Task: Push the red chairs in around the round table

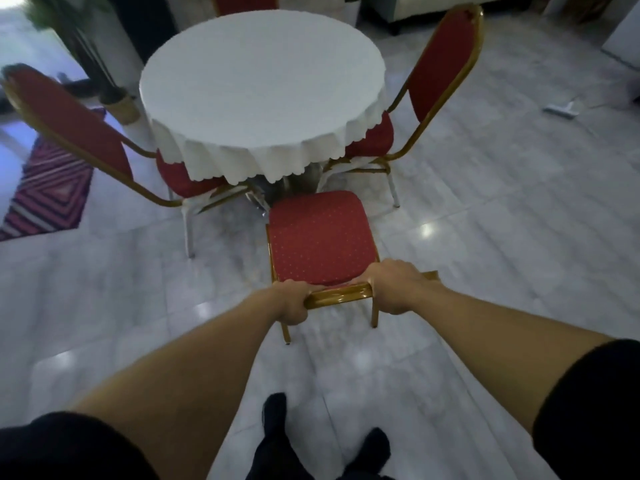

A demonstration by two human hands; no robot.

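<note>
Both arms outstretched, left hand [294,303] and right hand [398,289] seemingly grip the chair [318,237] backrest.

1. This looks like a dining or banquet room, perhaps in a hall or a large home; which of these cannot be told.
2. A round table [263,88] under a white scalloped tablecloth [242,161] stands in the middle.
3. Red padded chairs [320,237] with gold metal frames, the banquet kind, ring it.
4. The floor [502,209] is glossy pale marble tile.
5. A striped rug [48,192], a potted plant [104,64] and a pale sofa [433,8] sit at the edges.
</note>
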